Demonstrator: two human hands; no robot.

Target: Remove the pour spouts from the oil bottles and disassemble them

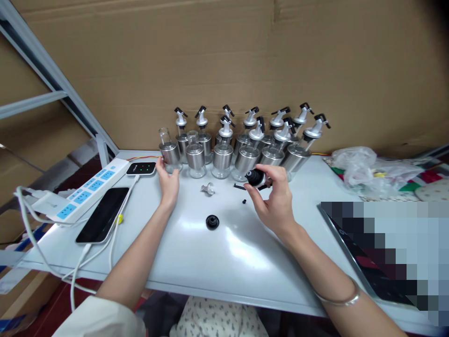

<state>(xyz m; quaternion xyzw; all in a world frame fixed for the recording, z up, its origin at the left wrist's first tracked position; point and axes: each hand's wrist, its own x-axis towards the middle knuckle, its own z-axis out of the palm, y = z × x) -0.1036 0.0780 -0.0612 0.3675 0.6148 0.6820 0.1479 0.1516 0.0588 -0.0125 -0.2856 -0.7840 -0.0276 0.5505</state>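
At the left end of the bottle rows, my left hand (168, 185) has its thumb and fingers around the lower part of an open-necked glass oil bottle (170, 152) with a steel sleeve. My right hand (277, 201) pinches a pourer top (255, 177), its black stopper end pointing left. A second topless bottle (195, 157) stands beside the first. On the table lie a silver pourer spout (208, 188), a black round stopper (212, 222), a tiny black cap (244, 201) and a black lever (239, 186), the last close to my right hand.
Several bottles with pourer tops (249, 157) stand along the cardboard wall (224, 56). Left are a power strip (93, 187), a phone (102, 215), a small black device (141, 168) and white cables (122, 206). Plastic bags (368, 166) and a dark-edged panel (354, 248) lie right.
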